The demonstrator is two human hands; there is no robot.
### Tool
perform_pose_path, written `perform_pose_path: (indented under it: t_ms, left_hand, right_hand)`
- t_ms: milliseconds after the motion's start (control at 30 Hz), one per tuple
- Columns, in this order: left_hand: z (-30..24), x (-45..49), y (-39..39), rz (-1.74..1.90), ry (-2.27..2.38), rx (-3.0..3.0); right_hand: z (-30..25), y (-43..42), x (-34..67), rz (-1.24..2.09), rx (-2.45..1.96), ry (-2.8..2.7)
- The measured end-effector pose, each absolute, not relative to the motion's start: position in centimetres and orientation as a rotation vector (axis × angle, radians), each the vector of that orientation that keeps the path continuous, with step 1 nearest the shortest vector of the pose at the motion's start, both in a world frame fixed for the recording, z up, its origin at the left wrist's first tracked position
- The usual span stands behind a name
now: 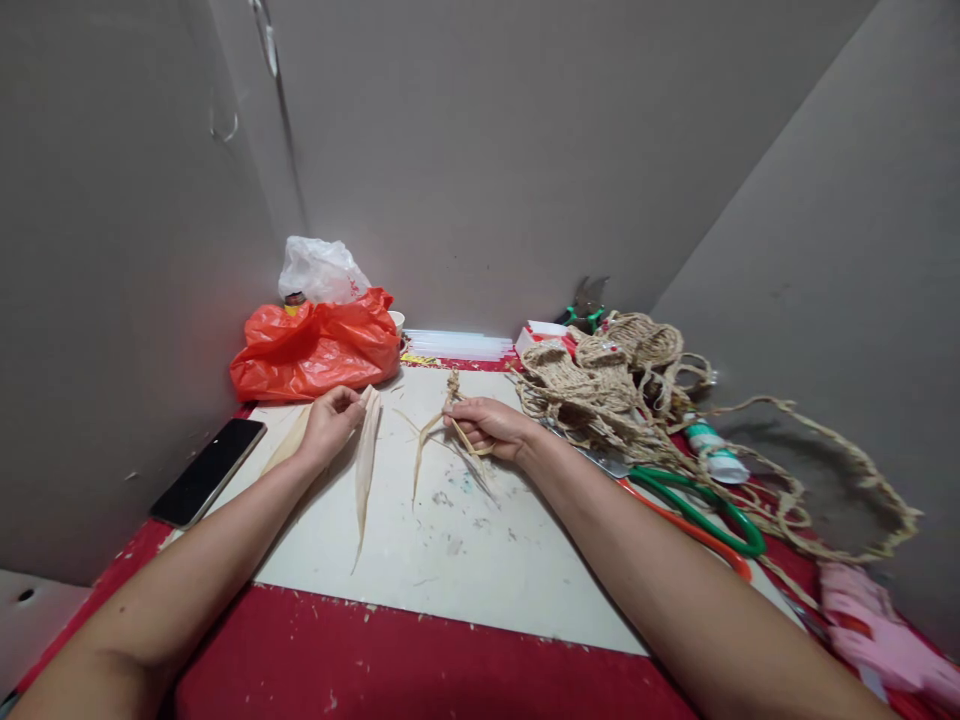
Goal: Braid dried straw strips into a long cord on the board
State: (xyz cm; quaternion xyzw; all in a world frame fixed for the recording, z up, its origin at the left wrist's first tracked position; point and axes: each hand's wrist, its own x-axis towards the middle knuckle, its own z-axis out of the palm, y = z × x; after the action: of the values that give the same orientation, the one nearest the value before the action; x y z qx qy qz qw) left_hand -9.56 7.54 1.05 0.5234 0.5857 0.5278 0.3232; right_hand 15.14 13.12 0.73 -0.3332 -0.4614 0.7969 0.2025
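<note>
My left hand point(330, 422) is closed in a pinch on the top of a pale dried leaf strip point(365, 470) that lies lengthwise on the white board point(465, 560). Another pale strip point(289, 440) sticks out to the left under that hand. My right hand point(487, 428) is closed around a small braided straw piece point(452, 388), whose loose thin strands point(424, 455) trail down onto the board. The two hands are about a hand's width apart near the board's far edge.
A black phone point(208, 470) lies at the left edge. An orange plastic bag point(315, 345) and a white bag point(321, 268) sit at the back. Tangled jute rope point(622, 385), green-handled scissors point(705, 505), a tube point(716, 455) and a pink object point(885, 630) crowd the right side. Grey walls close in all round.
</note>
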Motion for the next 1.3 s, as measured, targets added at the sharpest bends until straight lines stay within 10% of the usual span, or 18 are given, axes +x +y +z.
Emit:
perform_pose_path:
  t_ms: [1300]
  left_hand:
    - [0.9,-9.0,6.9,1.116,1.118,1.054]
  right_hand:
    - [0.8,12.8,14.5,2.154,-0.985,-1.330]
